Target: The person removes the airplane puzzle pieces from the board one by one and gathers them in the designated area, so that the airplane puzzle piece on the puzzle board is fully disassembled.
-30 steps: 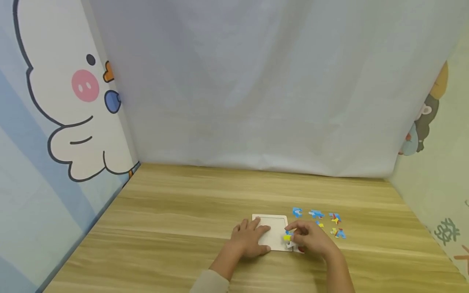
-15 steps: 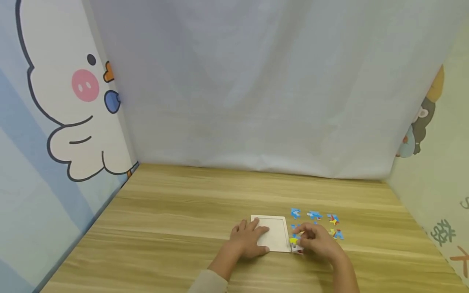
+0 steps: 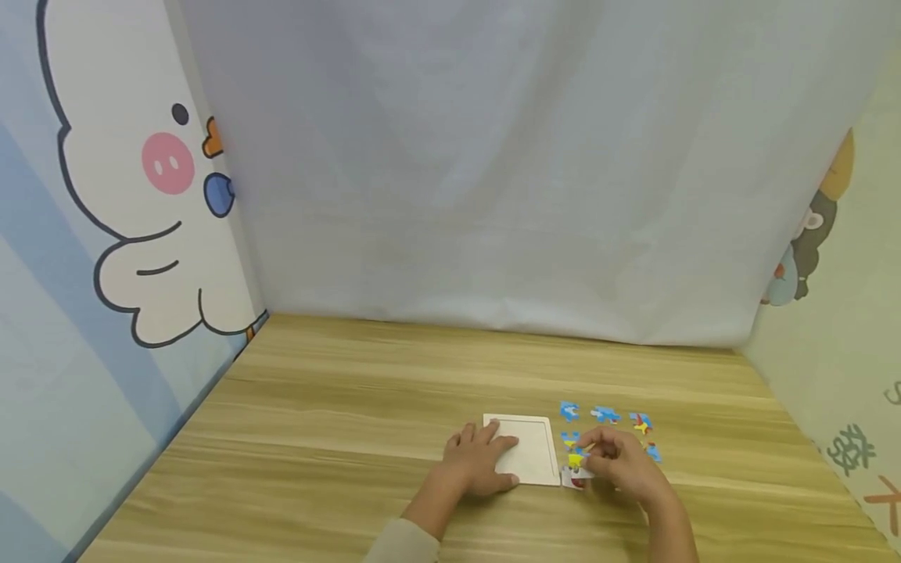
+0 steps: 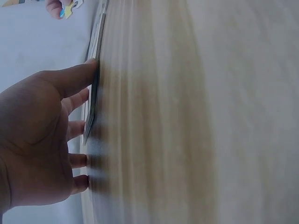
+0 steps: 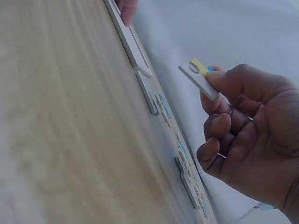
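Note:
A pale wooden puzzle board (image 3: 536, 453) with a raised rim lies on the table. My left hand (image 3: 473, 461) rests on its left side, fingers spread and thumb at the near edge; the left wrist view shows these fingers (image 4: 77, 128) extended. Just right of the board, my right hand (image 3: 622, 463) pinches a puzzle piece (image 5: 198, 80) between thumb and index finger. That piece is yellow, blue and whitish, tilted and held above the table. Beneath it, a white-and-red puzzle piece (image 3: 573, 478) lies beside the board's near right corner.
Several blue, yellow and red puzzle pieces (image 3: 605, 414) lie loose right of the board, some partly hidden by the right hand. Wood-grain table (image 3: 352, 391) surrounds the board. A grey-white curtain (image 3: 493, 172) hangs behind, with printed panels (image 3: 162, 258) at the sides.
My right hand has moved right with the pinched piece, from over the board's right edge to above the loose pieces beside it. The left hand stays on the board.

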Motion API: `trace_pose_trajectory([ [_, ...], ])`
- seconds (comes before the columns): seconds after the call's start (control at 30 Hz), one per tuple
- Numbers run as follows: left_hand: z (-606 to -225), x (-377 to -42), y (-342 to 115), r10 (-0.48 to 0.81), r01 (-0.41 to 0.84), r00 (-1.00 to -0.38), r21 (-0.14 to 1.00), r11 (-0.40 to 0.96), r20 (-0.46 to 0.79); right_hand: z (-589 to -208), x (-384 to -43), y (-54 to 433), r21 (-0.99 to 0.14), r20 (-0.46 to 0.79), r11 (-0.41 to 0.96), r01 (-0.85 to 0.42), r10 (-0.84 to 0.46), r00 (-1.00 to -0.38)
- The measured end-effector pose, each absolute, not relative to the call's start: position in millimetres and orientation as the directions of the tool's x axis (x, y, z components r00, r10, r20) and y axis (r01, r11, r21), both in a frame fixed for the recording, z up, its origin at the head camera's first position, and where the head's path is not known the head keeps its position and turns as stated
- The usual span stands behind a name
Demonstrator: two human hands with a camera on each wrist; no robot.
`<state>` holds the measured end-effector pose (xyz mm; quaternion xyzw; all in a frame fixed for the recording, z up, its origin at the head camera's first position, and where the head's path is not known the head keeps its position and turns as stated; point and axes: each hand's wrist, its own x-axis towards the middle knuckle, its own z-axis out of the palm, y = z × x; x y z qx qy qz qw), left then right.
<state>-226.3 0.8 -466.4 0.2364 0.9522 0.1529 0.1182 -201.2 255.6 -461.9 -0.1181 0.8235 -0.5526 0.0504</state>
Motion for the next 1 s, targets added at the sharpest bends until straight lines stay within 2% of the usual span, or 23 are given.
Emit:
trace_pose_trajectory([
  [0.1,-469,-227,0,0.490,0.416,-0.858,0.354,0.838,-0.152,-463,-200,257,-0.929,0.062,0.342,-0.140,-0.228,-0.972],
  [0.43,-467,-227,0,0.492,0.417,-0.860,0.367,0.831,-0.137,-455,-198,265,-0.923,-0.040,0.384,-0.004,-0.106,-0.994],
  [0.6,-468,-228,0,0.493,0.421,-0.859,0.358,0.833,-0.139,-455,-198,269,-0.924,-0.019,0.382,-0.008,-0.068,-0.998],
  [0.83,-467,-228,-1,0.490,0.417,-0.860,0.361,0.834,-0.139,-454,-196,277,-0.908,0.021,0.417,-0.052,-0.081,-0.997],
  [1.0,-466,-228,-1,0.492,0.420,-0.860,0.363,0.832,-0.132,-453,-193,285,-0.899,0.006,0.436,-0.037,-0.071,-0.997],
])
